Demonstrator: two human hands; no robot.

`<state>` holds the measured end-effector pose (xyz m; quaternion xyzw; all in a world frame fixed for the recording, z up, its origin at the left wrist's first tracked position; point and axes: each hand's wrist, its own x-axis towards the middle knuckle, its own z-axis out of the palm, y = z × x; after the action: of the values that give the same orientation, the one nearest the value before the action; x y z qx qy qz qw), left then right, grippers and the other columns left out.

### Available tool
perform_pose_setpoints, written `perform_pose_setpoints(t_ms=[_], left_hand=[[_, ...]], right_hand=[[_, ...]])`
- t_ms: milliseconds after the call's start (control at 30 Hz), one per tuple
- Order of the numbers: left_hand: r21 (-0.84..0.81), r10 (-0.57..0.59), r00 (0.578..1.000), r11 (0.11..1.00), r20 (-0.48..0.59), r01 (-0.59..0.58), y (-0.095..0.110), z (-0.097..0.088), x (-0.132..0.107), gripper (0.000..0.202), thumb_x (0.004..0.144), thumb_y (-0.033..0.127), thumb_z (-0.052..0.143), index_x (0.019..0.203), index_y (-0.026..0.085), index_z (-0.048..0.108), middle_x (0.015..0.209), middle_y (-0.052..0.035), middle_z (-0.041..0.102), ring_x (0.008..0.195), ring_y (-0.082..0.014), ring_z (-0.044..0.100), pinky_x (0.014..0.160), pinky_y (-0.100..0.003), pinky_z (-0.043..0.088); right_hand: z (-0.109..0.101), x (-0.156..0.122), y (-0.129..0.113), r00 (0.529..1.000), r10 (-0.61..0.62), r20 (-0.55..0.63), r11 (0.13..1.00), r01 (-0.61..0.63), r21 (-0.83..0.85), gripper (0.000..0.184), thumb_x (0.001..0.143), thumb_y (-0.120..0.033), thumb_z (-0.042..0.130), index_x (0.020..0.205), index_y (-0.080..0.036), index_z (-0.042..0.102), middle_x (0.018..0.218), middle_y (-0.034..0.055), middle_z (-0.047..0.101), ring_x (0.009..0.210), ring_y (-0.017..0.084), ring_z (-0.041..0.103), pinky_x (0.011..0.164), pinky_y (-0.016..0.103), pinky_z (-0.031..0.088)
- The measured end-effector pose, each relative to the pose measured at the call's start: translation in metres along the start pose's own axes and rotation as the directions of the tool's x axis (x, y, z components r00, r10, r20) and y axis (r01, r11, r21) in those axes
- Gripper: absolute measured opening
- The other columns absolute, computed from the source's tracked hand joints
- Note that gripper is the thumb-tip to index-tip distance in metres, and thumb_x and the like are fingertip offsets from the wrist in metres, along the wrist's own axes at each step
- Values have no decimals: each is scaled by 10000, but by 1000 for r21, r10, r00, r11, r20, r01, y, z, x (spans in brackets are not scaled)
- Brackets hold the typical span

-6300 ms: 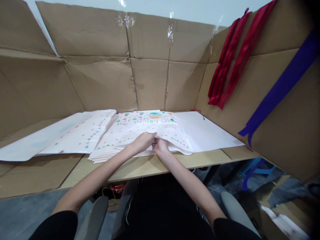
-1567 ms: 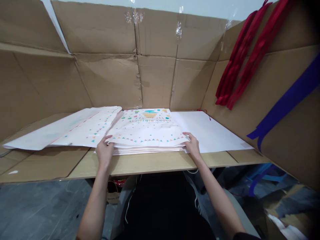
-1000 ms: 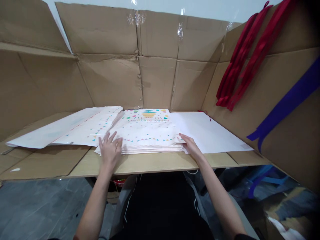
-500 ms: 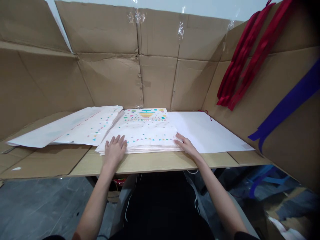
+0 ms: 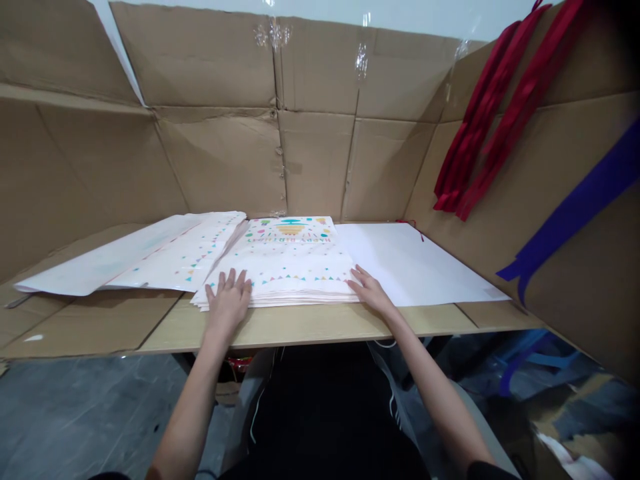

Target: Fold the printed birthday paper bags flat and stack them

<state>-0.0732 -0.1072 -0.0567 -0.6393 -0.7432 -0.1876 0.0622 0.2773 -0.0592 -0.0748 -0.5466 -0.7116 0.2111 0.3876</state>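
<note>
A stack of white printed sheets point(image 5: 295, 261), paper or fabric I cannot tell, lies in front of me. Its top sheet carries a colourful birthday print, upside down to me, and a row of small triangles. My left hand point(image 5: 229, 299) rests on the stack's near left corner, fingers spread. At the right edge, my right hand point(image 5: 369, 289) touches the stack with its fingers stretched out. Partly under the stack's right side is a plain white sheet point(image 5: 420, 267). More printed sheets point(image 5: 200, 250) lie to the left, partly folded over.
Cardboard panels point(image 5: 215, 153) stand around the back and sides of the table point(image 5: 300, 325). Red ribbons point(image 5: 493, 133) and a blue-violet strip point(image 5: 575, 207) hang on the right panel. A blue stool point(image 5: 550, 357) is below at the right.
My left hand's fingers have spread a little more on the stack. The top sheet has shifted very slightly; my right hand stays nearly in place at the right edge.
</note>
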Motion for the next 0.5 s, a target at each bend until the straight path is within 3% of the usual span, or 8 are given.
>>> perform_pose_setpoints(t_ms=[100,233,300,367,500], left_hand=[[-36,-25,998,999,-50,24,-6,-6,5,547,944,392,211,1374,139,436,1471,-153,314,1356,-316,264,1069,-528,228],[-23,-128,984,992,-126,126,-34,-35,32,562,900,405,306,1332,83,466,1361,-202,453,1159,-326,506,914,-414,426],[44,-172,980,983,-102,177,-52,-51,54,541,871,439,355,1267,118,537,1227,-191,567,1052,-347,561,816,-419,459],[118,-146,987,981,-62,153,-66,-62,77,541,828,495,423,1165,116,607,1121,-203,615,1010,-358,571,767,-403,459],[214,-22,997,977,78,5,-80,-58,108,499,784,523,467,982,113,672,1096,-220,617,997,-365,566,785,-421,431]], right_hand=[[-1,0,2,999,-28,-45,999,29,19,528,817,-457,539,1270,-186,563,1411,97,429,1326,250,359,1101,412,276],[-14,2,0,990,33,-138,999,-33,2,481,837,-365,489,1279,-183,544,1349,91,506,1252,230,456,1047,398,351],[-23,2,-1,983,91,-161,992,-103,-68,464,848,-340,464,1254,-138,565,1318,116,532,1230,237,479,1051,388,339],[-29,2,-1,985,120,-122,978,-138,-153,440,856,-323,449,1214,-114,596,1285,131,558,1212,248,496,1046,381,340],[-31,-4,3,998,57,27,961,-48,-274,382,877,-312,404,1110,-157,664,1200,102,623,1140,250,554,997,365,380]])
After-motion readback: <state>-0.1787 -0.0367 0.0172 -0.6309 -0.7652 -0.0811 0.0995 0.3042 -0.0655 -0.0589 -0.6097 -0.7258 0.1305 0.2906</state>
